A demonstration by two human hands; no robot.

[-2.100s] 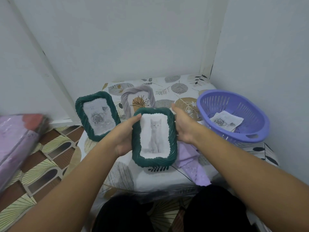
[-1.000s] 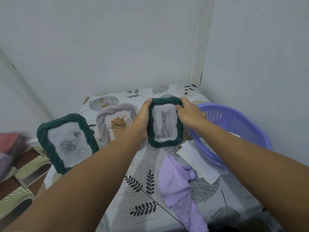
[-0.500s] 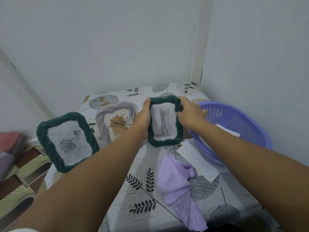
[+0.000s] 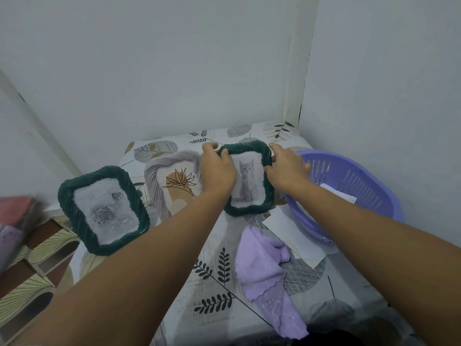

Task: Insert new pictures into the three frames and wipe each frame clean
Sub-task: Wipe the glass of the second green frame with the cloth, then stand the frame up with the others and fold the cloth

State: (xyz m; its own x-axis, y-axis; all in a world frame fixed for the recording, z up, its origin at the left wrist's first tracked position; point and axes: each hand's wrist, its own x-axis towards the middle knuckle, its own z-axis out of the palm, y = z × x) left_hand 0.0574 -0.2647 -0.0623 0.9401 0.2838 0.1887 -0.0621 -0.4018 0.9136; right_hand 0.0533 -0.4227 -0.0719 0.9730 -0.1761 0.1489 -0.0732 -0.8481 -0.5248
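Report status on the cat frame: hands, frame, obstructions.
Left hand and right hand both grip cat frame, upright at table's back. Purple cloth lies nearer. Basket close on right.

two bare forearms, no sleeves visible, left hand (image 4: 217,171), right hand (image 4: 287,169), no rings or watch

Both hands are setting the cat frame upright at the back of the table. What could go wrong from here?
The cat frame, gripped by the left hand and right hand, stands close to the grey frame and the purple basket; it may tip against either once released. Its foot sits near a loose paper sheet, so it may slide.
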